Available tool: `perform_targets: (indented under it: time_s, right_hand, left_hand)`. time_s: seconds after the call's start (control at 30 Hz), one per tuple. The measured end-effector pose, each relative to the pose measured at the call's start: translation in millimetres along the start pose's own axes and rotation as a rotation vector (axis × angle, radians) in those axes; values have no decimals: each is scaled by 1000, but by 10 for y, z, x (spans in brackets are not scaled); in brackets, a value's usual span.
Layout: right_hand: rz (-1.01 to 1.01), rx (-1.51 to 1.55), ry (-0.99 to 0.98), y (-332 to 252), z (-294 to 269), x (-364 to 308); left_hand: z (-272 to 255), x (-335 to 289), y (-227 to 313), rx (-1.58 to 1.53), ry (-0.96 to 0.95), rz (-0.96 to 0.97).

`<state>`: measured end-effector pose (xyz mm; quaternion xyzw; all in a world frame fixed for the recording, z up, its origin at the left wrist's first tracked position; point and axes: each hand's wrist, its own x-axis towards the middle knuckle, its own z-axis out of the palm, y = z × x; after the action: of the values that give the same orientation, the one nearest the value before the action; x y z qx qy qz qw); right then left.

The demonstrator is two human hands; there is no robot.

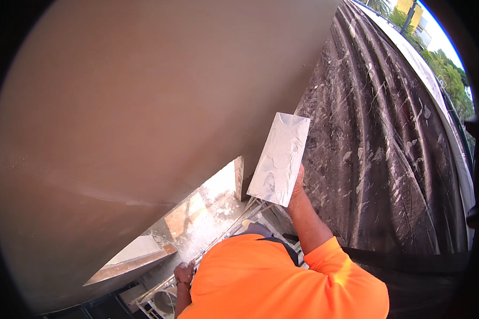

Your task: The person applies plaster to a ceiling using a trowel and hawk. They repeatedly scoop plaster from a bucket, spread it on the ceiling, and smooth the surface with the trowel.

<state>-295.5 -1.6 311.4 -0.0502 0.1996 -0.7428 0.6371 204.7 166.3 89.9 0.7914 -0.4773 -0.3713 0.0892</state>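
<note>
My right hand (299, 182) is raised near the middle of the head view, holding a rectangular plastering trowel (279, 159). Pale, wet-looking plaster is smeared over the flat blade that faces me. The blade covers the handle and most of my fingers. To the left of the trowel rises a broad, smooth, brownish plastered wall (159, 95); the blade appears apart from it. Low at my left side, my left hand (184, 272) is closed at the metal scaffold rail (218, 242). Its fingers look bent round the rail and are partly hidden.
A dark, plaster-spattered sheet (378, 149) hangs in folds on the right. Below the wall's slanting lower edge lies a stained floor (207, 215) far down, with a ledge (130, 264). A round bucket-like container (165, 301) stands by the scaffold frame. Trees (449, 74) show outside.
</note>
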Motion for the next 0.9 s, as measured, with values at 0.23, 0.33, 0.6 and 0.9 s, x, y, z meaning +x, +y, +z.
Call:
perform_targets:
  time_s: [0.23, 0.33, 0.6, 0.9]
  right_hand:
    - [88, 66, 48, 310, -533, -240]
    - [311, -1, 320, 500, -769, -263]
    - [752, -239, 387, 1110, -1348, -3]
    - [1292, -394, 55, 1452, -292, 43]
  left_hand:
    - [12, 50, 966, -334, -294, 220]
    - [113, -5, 1342, -209, -242, 210]
    - [605, -77, 1304, -282, -285, 366]
    - [798, -555, 1461, -728, -198, -22]
